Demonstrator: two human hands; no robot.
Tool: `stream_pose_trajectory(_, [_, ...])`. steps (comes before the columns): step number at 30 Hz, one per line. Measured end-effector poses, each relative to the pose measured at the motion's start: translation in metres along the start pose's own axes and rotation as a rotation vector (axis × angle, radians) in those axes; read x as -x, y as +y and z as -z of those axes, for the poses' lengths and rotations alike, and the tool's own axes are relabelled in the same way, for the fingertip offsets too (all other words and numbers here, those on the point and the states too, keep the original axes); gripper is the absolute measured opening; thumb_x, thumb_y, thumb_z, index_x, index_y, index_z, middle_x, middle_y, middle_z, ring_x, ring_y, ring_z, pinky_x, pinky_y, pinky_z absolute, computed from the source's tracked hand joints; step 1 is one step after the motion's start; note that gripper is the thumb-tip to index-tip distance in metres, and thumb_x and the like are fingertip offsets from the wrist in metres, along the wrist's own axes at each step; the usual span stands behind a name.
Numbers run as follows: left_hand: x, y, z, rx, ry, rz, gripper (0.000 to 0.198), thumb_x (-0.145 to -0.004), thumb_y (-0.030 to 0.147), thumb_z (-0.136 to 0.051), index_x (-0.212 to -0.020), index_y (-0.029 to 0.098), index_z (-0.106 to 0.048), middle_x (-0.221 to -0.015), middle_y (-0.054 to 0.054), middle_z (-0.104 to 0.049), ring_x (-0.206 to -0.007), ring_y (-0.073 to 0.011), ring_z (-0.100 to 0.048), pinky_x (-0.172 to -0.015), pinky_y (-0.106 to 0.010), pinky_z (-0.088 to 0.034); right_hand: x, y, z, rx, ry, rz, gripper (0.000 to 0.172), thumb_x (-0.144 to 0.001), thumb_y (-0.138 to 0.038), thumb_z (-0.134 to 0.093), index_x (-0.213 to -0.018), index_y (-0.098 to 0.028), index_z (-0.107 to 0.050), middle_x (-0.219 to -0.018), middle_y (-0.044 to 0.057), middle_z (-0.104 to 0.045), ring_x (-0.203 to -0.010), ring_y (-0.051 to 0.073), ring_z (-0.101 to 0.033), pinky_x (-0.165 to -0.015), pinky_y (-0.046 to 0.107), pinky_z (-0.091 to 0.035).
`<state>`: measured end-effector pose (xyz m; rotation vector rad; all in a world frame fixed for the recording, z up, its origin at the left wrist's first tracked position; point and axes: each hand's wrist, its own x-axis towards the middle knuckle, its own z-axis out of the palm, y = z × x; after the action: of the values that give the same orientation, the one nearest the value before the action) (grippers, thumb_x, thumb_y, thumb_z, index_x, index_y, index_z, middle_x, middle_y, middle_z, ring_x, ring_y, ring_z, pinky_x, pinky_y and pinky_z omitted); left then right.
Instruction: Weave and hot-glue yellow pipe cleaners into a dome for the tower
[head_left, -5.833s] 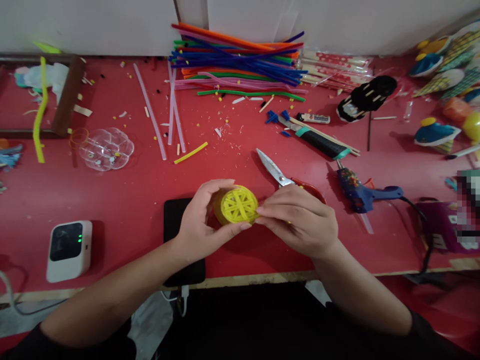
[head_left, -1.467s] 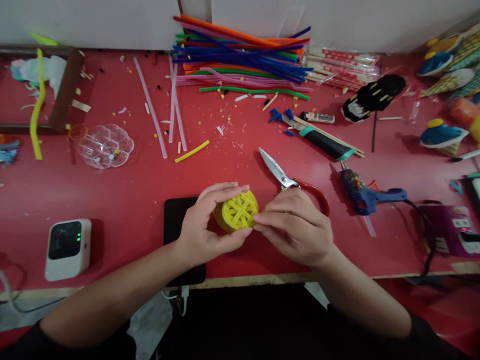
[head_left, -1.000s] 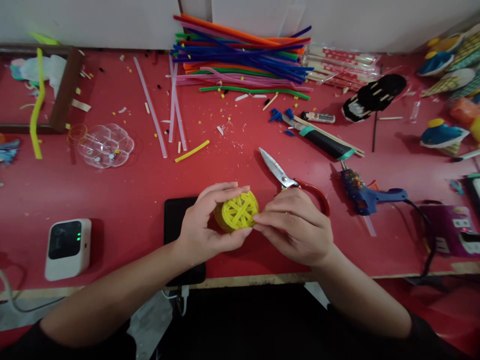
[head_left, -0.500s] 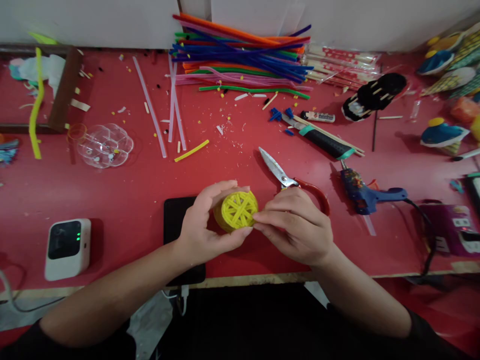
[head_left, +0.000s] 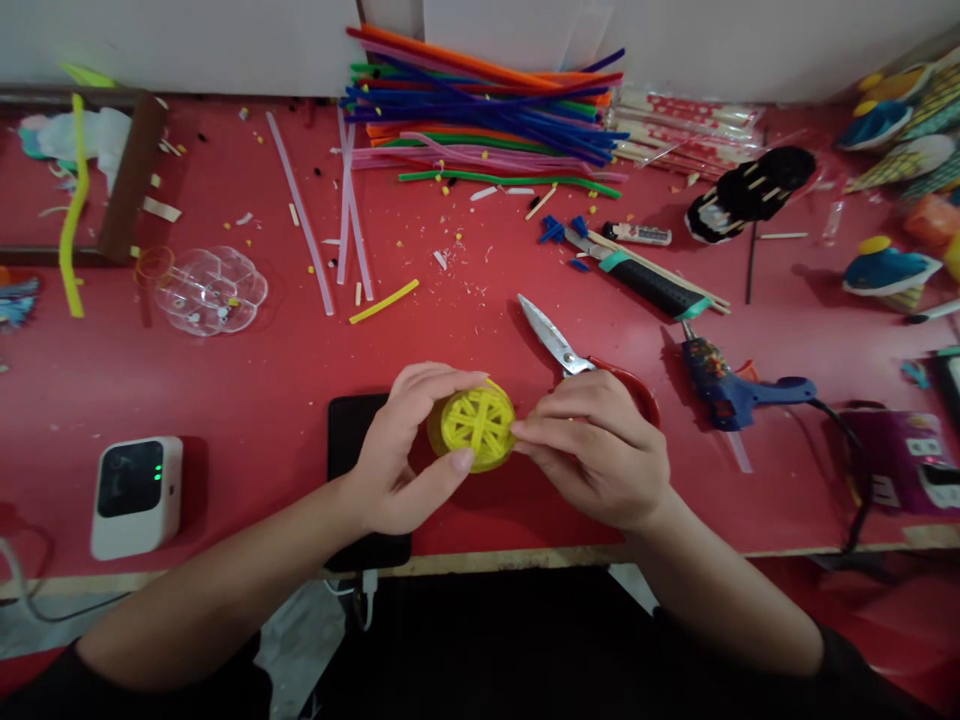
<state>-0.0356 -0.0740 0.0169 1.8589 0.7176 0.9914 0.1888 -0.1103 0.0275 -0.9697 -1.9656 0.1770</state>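
Note:
A round yellow piece (head_left: 480, 424), with strips crossing its top like wheel spokes, is held above the front edge of the red table. My left hand (head_left: 409, 445) grips it from the left, fingers behind and thumb on its near rim. My right hand (head_left: 600, 450) pinches at its right edge with thumb and forefinger; whatever lies between those fingertips is too small to make out. Just beyond my right hand lie scissors (head_left: 553, 335) with red handles, partly covered by it. A black flat device (head_left: 356, 430) rests under my left hand.
Pipe cleaners (head_left: 487, 110) in many colours are heaped at the back. A glue gun (head_left: 724, 385) and a utility knife (head_left: 652, 283) lie to the right. A clear flower-shaped tray (head_left: 214, 290) and a white device (head_left: 137, 497) stand to the left. Scraps litter the table.
The yellow piece has turned a little in my hands, its spokes now at another angle. My left thumb has slid left along its near rim. My right hand has barely moved.

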Motion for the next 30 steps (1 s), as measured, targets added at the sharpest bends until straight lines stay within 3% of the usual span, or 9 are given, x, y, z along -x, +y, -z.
stream_pose_trajectory(5, [-0.029, 0.016, 0.017, -0.213, -0.184, -0.004, 0.030, -0.097, 0.025, -0.060, -0.127, 0.025, -0.066, -0.107, -0.005, -0.072, -0.097, -0.0199, -0.066, -0.093, -0.038, -0.052, 0.001, 0.002, 0.000, 0.001, 0.005, -0.005, 0.012, -0.094, -0.012, -0.067, -0.100, -0.021, -0.069, -0.090, 0.003, -0.069, -0.081, 0.016, -0.063, -0.077, 0.036, -0.056])
stream_pose_trajectory(11, [-0.073, 0.037, 0.034, -0.348, -0.612, 0.105, 0.020, -0.094, 0.028, -0.060, -0.105, 0.019, -0.073, -0.103, -0.006, -0.065, -0.099, -0.0214, -0.061, -0.094, -0.037, -0.047, 0.003, 0.002, 0.002, 0.051, 0.006, -0.012, 0.011, -0.095, -0.015, -0.068, -0.102, -0.024, -0.069, -0.090, 0.001, -0.070, -0.082, 0.017, -0.062, -0.078, 0.035, -0.054])
stream_pose_trajectory(16, [-0.093, 0.030, 0.030, -0.169, -0.797, 0.153, 0.015, -0.091, 0.024, -0.053, -0.095, 0.018, -0.067, -0.106, -0.007, -0.069, -0.103, -0.0211, -0.061, -0.096, -0.035, -0.046, 0.004, 0.006, 0.006, 0.104, 0.001, -0.006, 0.014, -0.094, -0.016, -0.069, -0.105, -0.024, -0.069, -0.090, 0.002, -0.071, -0.085, 0.018, -0.061, -0.079, 0.036, -0.054])
stream_pose_trajectory(21, [-0.092, 0.027, 0.021, -0.045, -0.817, 0.311, 0.022, -0.094, 0.030, -0.049, -0.092, 0.016, -0.066, -0.089, -0.004, -0.068, -0.083, -0.0160, -0.061, -0.078, -0.028, -0.046, 0.006, 0.008, 0.005, 0.086, -0.011, -0.041, 0.017, -0.093, -0.010, -0.066, -0.104, -0.023, -0.068, -0.092, 0.002, -0.072, -0.086, 0.017, -0.061, -0.084, 0.037, -0.053])
stream_pose_trajectory(30, [-0.085, 0.030, 0.013, -0.052, -0.714, 0.392, 0.030, -0.094, 0.043, -0.053, -0.082, 0.017, -0.062, -0.074, 0.001, -0.060, -0.068, -0.0121, -0.053, -0.066, -0.025, -0.040, -0.001, 0.004, 0.002, 0.086, 0.053, -0.159, 0.010, -0.095, -0.022, -0.067, -0.103, -0.026, -0.062, -0.097, 0.003, -0.073, -0.093, 0.020, -0.067, -0.088, 0.039, -0.054])
